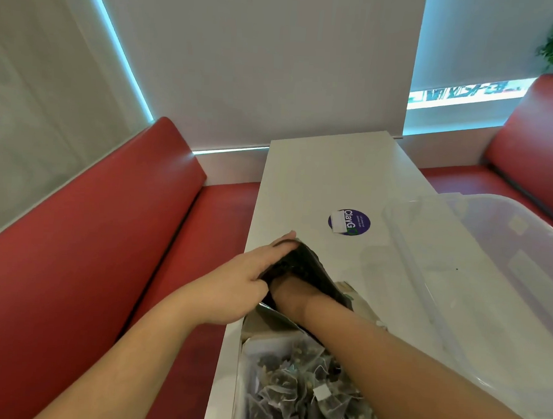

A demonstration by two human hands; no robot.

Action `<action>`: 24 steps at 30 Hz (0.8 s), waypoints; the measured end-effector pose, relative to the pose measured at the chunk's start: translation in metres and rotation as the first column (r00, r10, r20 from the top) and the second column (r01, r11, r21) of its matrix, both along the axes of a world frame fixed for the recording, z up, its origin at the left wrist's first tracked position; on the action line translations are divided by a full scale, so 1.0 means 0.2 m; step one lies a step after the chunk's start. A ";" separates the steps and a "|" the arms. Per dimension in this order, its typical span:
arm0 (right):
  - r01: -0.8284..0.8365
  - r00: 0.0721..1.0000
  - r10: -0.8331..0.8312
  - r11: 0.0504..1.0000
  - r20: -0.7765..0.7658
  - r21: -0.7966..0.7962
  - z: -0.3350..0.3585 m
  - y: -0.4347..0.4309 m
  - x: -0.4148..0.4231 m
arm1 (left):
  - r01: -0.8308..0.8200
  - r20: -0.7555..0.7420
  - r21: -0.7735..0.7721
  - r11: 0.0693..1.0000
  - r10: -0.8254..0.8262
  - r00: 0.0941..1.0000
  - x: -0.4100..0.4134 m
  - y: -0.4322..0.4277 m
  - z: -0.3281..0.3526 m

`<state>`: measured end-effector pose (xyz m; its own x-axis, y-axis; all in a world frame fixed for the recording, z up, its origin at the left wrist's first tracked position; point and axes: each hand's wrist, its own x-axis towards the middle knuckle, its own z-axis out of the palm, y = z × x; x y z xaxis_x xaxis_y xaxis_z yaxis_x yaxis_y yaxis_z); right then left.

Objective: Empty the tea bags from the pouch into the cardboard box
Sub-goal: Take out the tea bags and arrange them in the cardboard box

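Dark, crinkled foil pouch [307, 268], held mouth toward the viewer just above the far end of the open cardboard box [239, 383], near the left edge of the long white table [318, 179]. The box already holds a heap of grey mesh pyramid tea bags [297, 390] with strings and small paper tags.

Left hand [249, 278]: fingers laid along the pouch's outer wall, thumb at the rim, pinching that wall and keeping the mouth spread.

Right hand [291, 295]: pushed into the pouch past the wrist. Its fingers are hidden in the dark interior, so whether they hold anything cannot be told.

Step in hand, as judged: clearing the last of the contents, with most bags apparently already in the box. The next move calls for drawing out whatever remains and dropping it over the box, or tipping the pouch mouth-down above it.

Surroundings: a round purple sticker [349, 222] on the table beyond the pouch, a clear plastic storage tub [490, 252] to the right, and red padded bench seating [90, 247] on both sides.

The near end of the box is cut off by the frame, and the pouch's contents are not visible.
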<state>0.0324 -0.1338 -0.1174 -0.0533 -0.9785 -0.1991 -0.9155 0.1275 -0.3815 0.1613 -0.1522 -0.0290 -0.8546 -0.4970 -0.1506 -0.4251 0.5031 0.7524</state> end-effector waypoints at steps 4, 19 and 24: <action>-0.037 0.998 0.033 0.996 -0.054 -0.082 0.13 0.20 -0.02 | -0.041 -0.001 -0.014 0.999 0.041 0.999 0.02 0.00 0.02; 0.029 0.978 0.088 0.844 0.192 -0.535 0.33 0.89 -0.13 | -0.204 -0.088 -0.151 0.967 0.192 0.977 -0.05 -0.02 -0.05; -0.104 0.980 0.155 0.931 0.121 -0.349 0.19 0.93 -0.14 | -0.238 -0.107 -0.152 0.959 0.223 0.969 -0.06 -0.05 -0.07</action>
